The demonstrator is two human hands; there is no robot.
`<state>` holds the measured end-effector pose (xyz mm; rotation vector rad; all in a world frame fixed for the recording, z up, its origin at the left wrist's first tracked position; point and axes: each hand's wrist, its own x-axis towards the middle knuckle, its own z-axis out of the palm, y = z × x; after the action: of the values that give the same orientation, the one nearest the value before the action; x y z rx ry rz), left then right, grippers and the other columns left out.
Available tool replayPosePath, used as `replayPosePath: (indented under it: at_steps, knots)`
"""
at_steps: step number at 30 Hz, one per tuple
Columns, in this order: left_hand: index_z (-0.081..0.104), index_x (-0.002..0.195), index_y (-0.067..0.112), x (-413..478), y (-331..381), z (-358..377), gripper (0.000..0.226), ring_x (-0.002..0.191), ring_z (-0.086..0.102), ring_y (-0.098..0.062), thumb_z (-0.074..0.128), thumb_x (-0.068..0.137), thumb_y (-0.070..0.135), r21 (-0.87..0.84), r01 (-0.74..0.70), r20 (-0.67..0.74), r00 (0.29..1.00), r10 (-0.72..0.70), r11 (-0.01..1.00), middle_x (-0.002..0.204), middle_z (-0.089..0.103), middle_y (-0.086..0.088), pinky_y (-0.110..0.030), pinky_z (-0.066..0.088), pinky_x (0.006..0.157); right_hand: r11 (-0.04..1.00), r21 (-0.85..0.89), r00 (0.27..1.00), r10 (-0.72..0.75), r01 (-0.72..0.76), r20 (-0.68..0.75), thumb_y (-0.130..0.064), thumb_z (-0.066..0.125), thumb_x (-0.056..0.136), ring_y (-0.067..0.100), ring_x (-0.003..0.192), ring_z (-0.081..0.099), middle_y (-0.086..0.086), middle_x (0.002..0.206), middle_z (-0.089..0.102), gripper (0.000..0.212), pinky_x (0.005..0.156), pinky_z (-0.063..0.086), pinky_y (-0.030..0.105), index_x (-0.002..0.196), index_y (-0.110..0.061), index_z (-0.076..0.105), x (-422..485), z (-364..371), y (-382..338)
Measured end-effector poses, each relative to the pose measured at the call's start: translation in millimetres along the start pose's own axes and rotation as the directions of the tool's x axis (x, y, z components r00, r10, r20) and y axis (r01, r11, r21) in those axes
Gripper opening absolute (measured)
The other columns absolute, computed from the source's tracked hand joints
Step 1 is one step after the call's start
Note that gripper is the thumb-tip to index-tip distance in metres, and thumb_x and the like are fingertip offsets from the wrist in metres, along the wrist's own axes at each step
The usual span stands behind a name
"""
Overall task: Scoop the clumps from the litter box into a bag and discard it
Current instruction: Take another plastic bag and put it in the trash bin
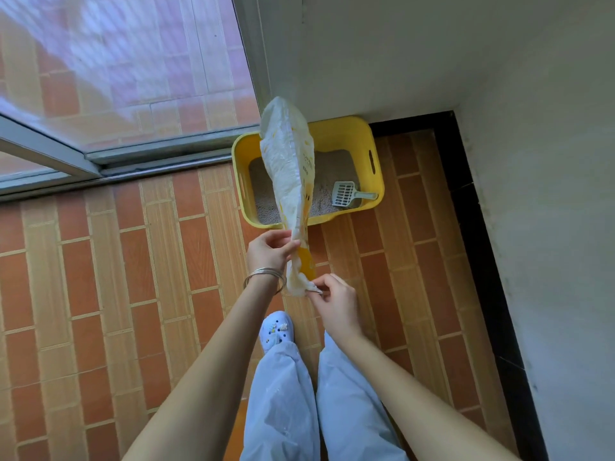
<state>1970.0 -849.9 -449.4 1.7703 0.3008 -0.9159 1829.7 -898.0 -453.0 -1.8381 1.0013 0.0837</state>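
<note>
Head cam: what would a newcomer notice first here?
The crumpled white and yellow bag stands out, held up mid-frame. The left hand grips its narrow part and the right hand pinches its near end. Behind it on the floor sits the yellow litter box, with a grey scoop lying on the litter at its right side.

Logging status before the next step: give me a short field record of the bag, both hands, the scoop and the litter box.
bag: white and yellow plastic, held up above the box
left hand: grips the bag's narrow part
right hand: pinches the bag's near end
scoop: grey, lying on the litter, untouched
litter box: yellow, on the tiled floor
</note>
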Motion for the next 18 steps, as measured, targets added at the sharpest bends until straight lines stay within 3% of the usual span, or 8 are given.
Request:
replayPosePath:
  at_steps: [5, 11, 14, 18]
  knots:
    - [0.068, 0.094, 0.001, 5, -2, -7, 0.021, 0.069, 0.064, -0.009, 0.065, 0.078, -0.011, 0.073, -0.098, 0.048, 0.994, 0.095, 0.993, 0.076, 0.067, -0.003, -0.017, 0.053, 0.063, 0.999, -0.019, 0.999, 0.034, -0.034, 0.002, -0.005, 0.065, 0.082, 0.010, 0.073, 0.054, -0.005, 0.079, 0.057, 0.009, 0.061, 0.039, 0.017, 0.076, -0.012, 0.062, 13, -4, 2]
    - [0.069, 0.092, 0.004, 4, -29, -22, 0.021, 0.072, 0.063, -0.015, 0.064, 0.078, -0.011, 0.163, -0.073, 0.060, 0.996, 0.064, 0.984, 0.077, 0.066, -0.003, -0.020, 0.055, 0.065, 0.997, -0.050, 0.998, 0.064, -0.062, 0.026, -0.004, 0.065, 0.081, 0.008, 0.070, 0.052, -0.006, 0.076, 0.055, 0.016, 0.060, 0.037, 0.013, 0.074, -0.016, 0.059, 18, -2, 4]
    - [0.069, 0.090, 0.011, 0, -41, -26, 0.024, 0.077, 0.064, -0.017, 0.067, 0.076, -0.008, 0.249, -0.073, 0.085, 0.995, 0.054, 0.966, 0.082, 0.068, -0.005, -0.027, 0.056, 0.073, 0.996, -0.048, 0.997, 0.076, -0.077, -0.013, -0.005, 0.066, 0.081, 0.009, 0.071, 0.053, -0.003, 0.079, 0.058, 0.008, 0.058, 0.036, 0.011, 0.077, -0.011, 0.063, 23, -4, 1]
    - [0.068, 0.088, 0.018, -5, -47, -23, 0.026, 0.075, 0.064, -0.004, 0.073, 0.073, -0.003, 0.305, -0.127, 0.110, 0.989, 0.097, 0.944, 0.085, 0.069, -0.002, -0.022, 0.053, 0.076, 0.992, -0.046, 0.993, 0.112, -0.114, -0.041, -0.009, 0.067, 0.081, 0.018, 0.075, 0.061, 0.005, 0.084, 0.065, 0.001, 0.061, 0.048, 0.023, 0.082, -0.010, 0.066, 35, -7, -6]
